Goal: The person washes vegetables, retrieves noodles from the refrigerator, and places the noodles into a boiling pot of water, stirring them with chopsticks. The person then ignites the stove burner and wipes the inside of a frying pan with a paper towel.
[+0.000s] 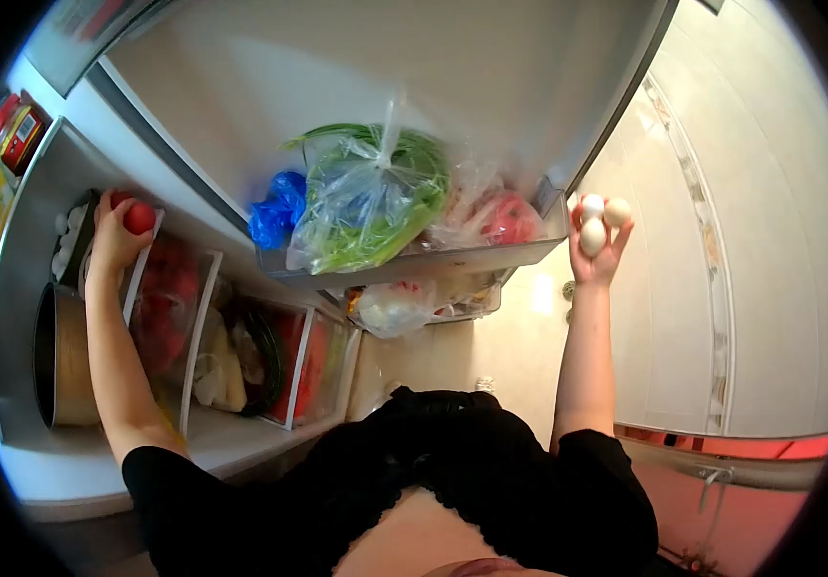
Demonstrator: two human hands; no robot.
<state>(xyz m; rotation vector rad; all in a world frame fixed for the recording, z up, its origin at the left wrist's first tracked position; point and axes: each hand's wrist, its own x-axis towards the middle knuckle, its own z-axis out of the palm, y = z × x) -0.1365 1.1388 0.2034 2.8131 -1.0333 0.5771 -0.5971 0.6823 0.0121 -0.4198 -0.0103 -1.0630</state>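
Note:
Three eggs (592, 237), pale white to cream, rest in the raised palm of my right hand (597, 264), with the fingers curled round them. That hand is out beside the open fridge door's edge. Inside the fridge, at the left, my left hand (115, 245) closes on a smooth red round thing (140, 217); a second red patch shows just above it, and I cannot tell whether these are tomatoes or red eggs. Against that hand's left side, white eggs (69, 231) sit in a dark tray.
A metal pot (72, 356) stands under my left forearm. Clear drawers (298, 370) hold bagged produce. The door shelf (414, 260) carries bagged green stalks (370, 202), a blue bag (279, 207) and a bag with red contents (510, 219). A red-lidded jar (21, 135) stands far left.

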